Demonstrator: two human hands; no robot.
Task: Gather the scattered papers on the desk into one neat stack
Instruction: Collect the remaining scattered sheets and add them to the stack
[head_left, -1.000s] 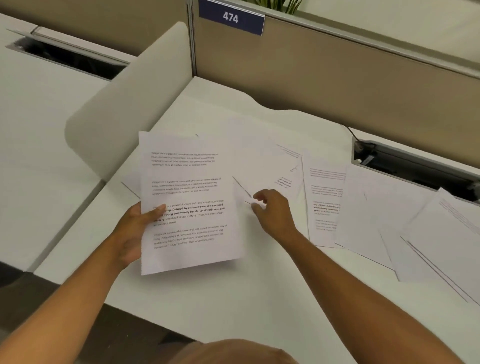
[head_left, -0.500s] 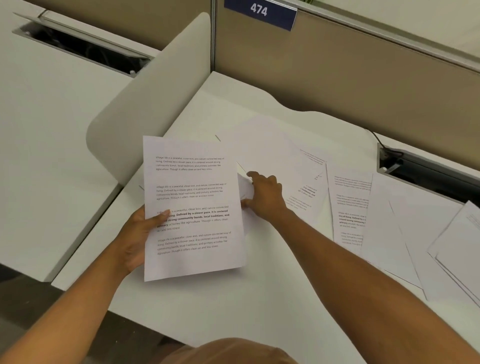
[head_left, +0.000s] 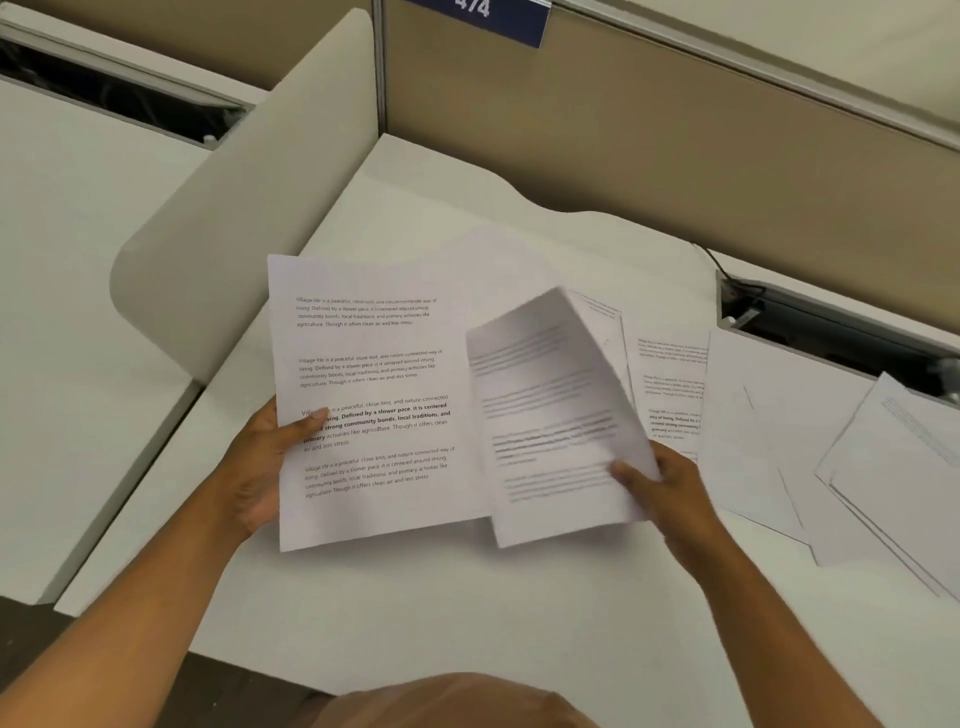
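My left hand (head_left: 260, 467) grips a printed sheet or thin stack (head_left: 369, 395) by its left edge, thumb on the text, lifted slightly above the white desk (head_left: 415, 623). My right hand (head_left: 670, 488) pinches a second printed sheet (head_left: 556, 421) at its lower right corner; that sheet is raised, bent and blurred, and its left edge overlaps the held stack. More sheets lie flat and overlapping on the desk: a printed page (head_left: 670, 395) just behind my right hand and blank-side pages (head_left: 748, 436) further right, with a loose pile (head_left: 904, 483) at the right edge.
A rounded beige divider panel (head_left: 249, 218) stands left of the desk. A tan partition wall (head_left: 649, 135) with a blue number sign (head_left: 483, 15) closes the back. An open cable tray (head_left: 831, 332) with a black cord sits at back right. A neighbouring desk (head_left: 78, 312) lies left.
My right hand has picked a sheet off the desk, lifted it and swung it toward the stack in my left hand. The view has shifted left and closer.
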